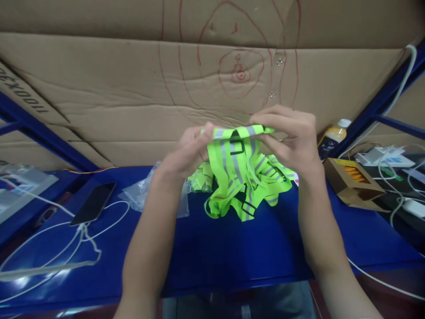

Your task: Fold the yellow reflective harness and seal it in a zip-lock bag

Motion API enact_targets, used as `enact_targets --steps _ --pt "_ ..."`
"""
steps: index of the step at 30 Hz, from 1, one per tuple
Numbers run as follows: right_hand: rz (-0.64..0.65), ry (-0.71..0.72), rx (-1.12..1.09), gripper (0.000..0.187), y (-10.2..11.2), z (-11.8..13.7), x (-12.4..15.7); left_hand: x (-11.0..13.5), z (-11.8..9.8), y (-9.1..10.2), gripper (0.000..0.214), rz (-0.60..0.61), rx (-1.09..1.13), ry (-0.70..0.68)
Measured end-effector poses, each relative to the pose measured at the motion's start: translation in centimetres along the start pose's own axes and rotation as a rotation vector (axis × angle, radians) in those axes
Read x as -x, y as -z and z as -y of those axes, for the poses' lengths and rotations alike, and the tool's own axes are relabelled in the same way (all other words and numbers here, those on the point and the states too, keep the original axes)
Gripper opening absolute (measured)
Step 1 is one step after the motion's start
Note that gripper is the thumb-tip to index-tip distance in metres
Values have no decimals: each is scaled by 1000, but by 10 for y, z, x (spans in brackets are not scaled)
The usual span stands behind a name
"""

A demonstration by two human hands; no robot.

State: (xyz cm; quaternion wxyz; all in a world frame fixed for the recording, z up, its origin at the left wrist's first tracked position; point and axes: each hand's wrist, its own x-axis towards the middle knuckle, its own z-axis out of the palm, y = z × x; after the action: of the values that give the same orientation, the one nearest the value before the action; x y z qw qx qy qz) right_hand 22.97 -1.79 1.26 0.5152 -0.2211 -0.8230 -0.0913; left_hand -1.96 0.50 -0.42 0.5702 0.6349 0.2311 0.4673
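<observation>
Between my two hands hangs a neon-yellow reflective strap harness [229, 164] with grey stripes and black buckles. My left hand [192, 148] pinches its upper left end, the thumb on top. At the upper right end, my right hand [290, 133] grips the band between thumb and fingers. The loose straps droop toward the blue table [232, 252], and a black buckle [249, 208] dangles low among them. Behind it lie more neon-yellow straps [274, 177], bundled on the table. A clear plastic bag [142, 195] rests beside my left forearm, which partly hides it.
A black phone [93, 204] and white cables [79, 239] lie at left. To the right are an open cardboard box [352, 184] with orange contents, a bottle [334, 137] and a white power strip [383, 156]. A cardboard wall [116, 88] stands behind.
</observation>
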Motion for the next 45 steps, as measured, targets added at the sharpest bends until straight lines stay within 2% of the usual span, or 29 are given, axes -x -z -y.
enact_targets --steps 2,4,7,9,14,18,19,21,23,25,28,31,34,37,39,42,45 --pt "11 72 56 27 -4 -2 1 1 -6 1 62 -10 27 20" --pt "35 84 64 34 -7 -2 0 2 -9 3 47 -60 1 8" --pt "121 0 -4 32 -5 5 -3 1 -7 7 54 -124 -19 -47" --pt "190 -78 -75 38 -1 10 -5 -1 -3 10 59 -134 -54 -115" --pt "209 -294 -246 41 5 5 -3 -2 0 9 51 -109 -256 -268" --pt "396 -323 -286 41 7 -5 -1 -1 -3 0 40 -68 -357 -334" --pt "410 -327 -277 41 7 -6 -1 -2 -2 -2 38 -67 -370 -344" --pt "361 -330 -240 39 7 -6 -2 -3 1 -4 38 -104 -389 -370" --pt "260 -307 -184 32 6 -4 -1 -5 6 -6 41 -170 -397 -381" --pt "162 -256 -123 25 4 -2 0 -7 10 -8 40 -186 -353 -320" --pt "49 -126 -42 24 -2 -1 2 -6 10 -8 36 -89 -175 -150" --pt "7 7 4 34 -10 -1 2 -3 3 -6 48 1 -39 -85" --pt "18 45 7 41 -15 0 0 -1 -4 -2 48 -41 -40 -103" --pt "113 0 -54 35 -12 6 -3 0 -6 2 42 -84 -82 -124" --pt "177 -59 -100 34 -5 9 -4 0 -4 5 49 -75 -117 -143" --pt "191 -159 -100 43 7 10 -5 1 -1 7 56 -25 -198 -207" --pt "322 -249 -162 42 13 4 -3 2 0 7 54 34 -303 -248"
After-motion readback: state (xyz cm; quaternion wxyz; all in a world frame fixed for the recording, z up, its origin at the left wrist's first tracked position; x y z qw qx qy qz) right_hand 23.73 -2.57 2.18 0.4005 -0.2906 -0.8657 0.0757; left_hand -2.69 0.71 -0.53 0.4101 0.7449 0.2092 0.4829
